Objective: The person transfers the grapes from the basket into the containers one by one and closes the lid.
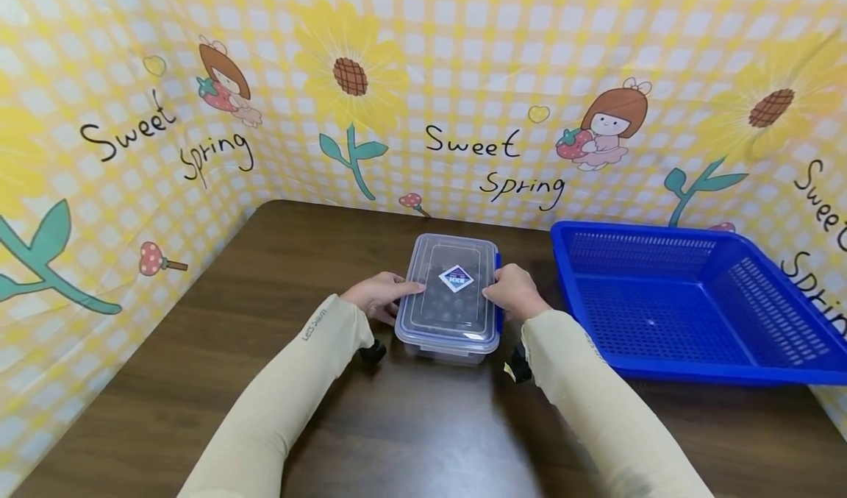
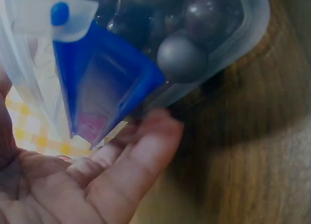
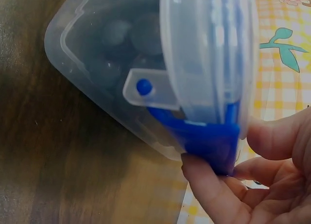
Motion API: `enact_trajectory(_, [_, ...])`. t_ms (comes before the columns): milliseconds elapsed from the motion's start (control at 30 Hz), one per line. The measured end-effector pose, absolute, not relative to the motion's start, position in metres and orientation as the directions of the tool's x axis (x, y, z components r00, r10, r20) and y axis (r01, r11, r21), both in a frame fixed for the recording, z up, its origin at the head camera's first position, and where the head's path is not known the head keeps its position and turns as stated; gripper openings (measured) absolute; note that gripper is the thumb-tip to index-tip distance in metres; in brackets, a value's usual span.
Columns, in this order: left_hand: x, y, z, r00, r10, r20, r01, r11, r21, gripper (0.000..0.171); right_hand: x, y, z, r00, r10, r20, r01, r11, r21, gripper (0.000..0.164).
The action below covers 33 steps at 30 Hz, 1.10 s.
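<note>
A clear plastic food container [image 1: 447, 314] with a lidded top and a diamond label stands on the table. Dark round things [image 2: 181, 57] show through its wall; their kind is unclear. The left hand [image 1: 379, 293] grips the container's left side, its thumb on the lid. In the left wrist view a blue latch [image 2: 104, 76] slants outward from the wall, with the fingers beneath it. On the opposite side, the right hand [image 1: 518, 292] holds the edge, thumb at the lid's rim and fingers against another blue latch [image 3: 211, 145], which also slants outward.
A large blue plastic basket [image 1: 662, 314] with slotted walls stands at the right, close to the right forearm. The brown wooden table [image 1: 198, 380] meets a yellow checked cloth [image 1: 463, 64] that hangs behind and at both sides.
</note>
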<state>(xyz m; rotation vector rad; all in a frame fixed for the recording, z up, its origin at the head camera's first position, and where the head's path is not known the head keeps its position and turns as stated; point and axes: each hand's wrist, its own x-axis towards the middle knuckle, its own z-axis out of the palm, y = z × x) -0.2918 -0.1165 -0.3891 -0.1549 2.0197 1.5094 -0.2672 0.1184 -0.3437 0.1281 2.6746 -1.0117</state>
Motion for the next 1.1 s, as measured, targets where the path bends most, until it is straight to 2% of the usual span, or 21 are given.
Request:
enact_trajectory(300, [-0.29, -0.118, -0.382, -0.827, 0.228, -0.513, -0.437, 0.311, 0.844, 0.045, -0.266, 0.119, -0.348, -0.965, -0.019, -0.262, 0.17, 0.713, -0.68, 0.012])
enact_trajectory(600, [-0.289, -0.115, -0.375, -0.847, 0.175, -0.502, -0.436, 0.311, 0.845, 0.055, -0.265, 0.118, -0.347, -0.963, 0.003, -0.271, 0.191, 0.716, -0.671, 0.023])
enact_trajectory(800, [-0.288, -0.113, -0.374, -0.853, 0.171, -0.493, -0.421, 0.333, 0.844, 0.056, -0.266, 0.118, -0.348, -0.966, 0.013, -0.259, 0.188, 0.723, -0.665, 0.02])
enact_trajectory(967, [-0.284, -0.109, -0.375, -0.85, 0.153, -0.504, -0.434, 0.338, 0.835, 0.06, -0.263, 0.117, -0.351, -0.957, 0.017, -0.29, 0.211, 0.728, -0.652, 0.026])
enact_trajectory(1100, [-0.286, -0.108, -0.371, -0.861, 0.141, -0.489, -0.417, 0.357, 0.836, 0.052, -0.263, 0.117, -0.347, -0.958, 0.012, -0.285, 0.202, 0.734, -0.648, 0.024])
